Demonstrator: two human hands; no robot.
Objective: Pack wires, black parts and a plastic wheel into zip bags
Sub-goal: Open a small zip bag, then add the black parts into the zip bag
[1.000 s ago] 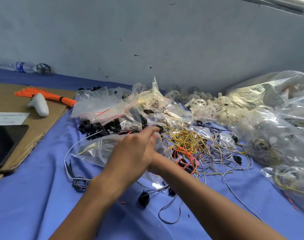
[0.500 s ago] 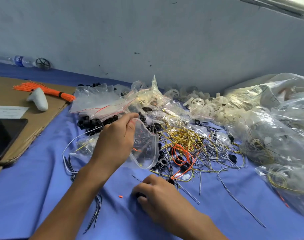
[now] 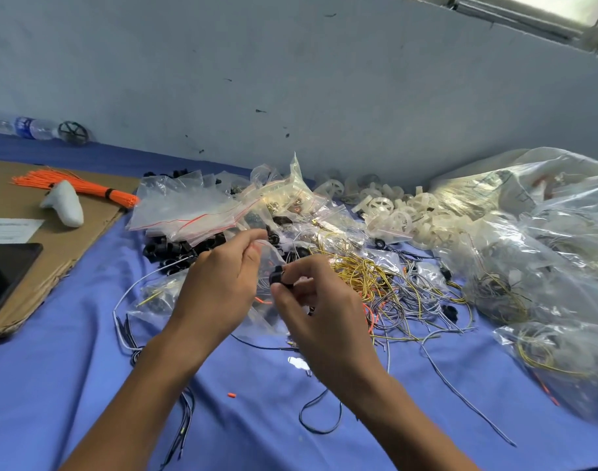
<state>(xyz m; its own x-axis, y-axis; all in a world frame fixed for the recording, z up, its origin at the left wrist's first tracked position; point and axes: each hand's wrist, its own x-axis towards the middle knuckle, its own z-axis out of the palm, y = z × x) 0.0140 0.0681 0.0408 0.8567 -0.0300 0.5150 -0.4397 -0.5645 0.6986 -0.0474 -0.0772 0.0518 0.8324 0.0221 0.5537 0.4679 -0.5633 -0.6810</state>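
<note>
My left hand (image 3: 219, 287) pinches the rim of a clear zip bag (image 3: 269, 263) and holds it up over the blue cloth. My right hand (image 3: 319, 311) pinches a small black part (image 3: 276, 278) at the bag's mouth. Behind the hands lies a tangle of yellow, grey and orange wires (image 3: 375, 280). A heap of black parts (image 3: 175, 251) sits to the back left under empty zip bags (image 3: 188, 209). White plastic wheels (image 3: 392, 209) are piled at the back by the wall.
Large clear bags of packed sets (image 3: 535, 266) fill the right side. A cardboard sheet (image 3: 52, 246) on the left carries an orange cable-tie bundle (image 3: 76, 186), a white controller (image 3: 64, 207) and a dark tablet (image 3: 5, 273). Loose black wires (image 3: 319, 416) lie near the front.
My right hand lifted from the cloth near the front, now holding a black part at the bag mouth. My left hand keeps the bag raised.
</note>
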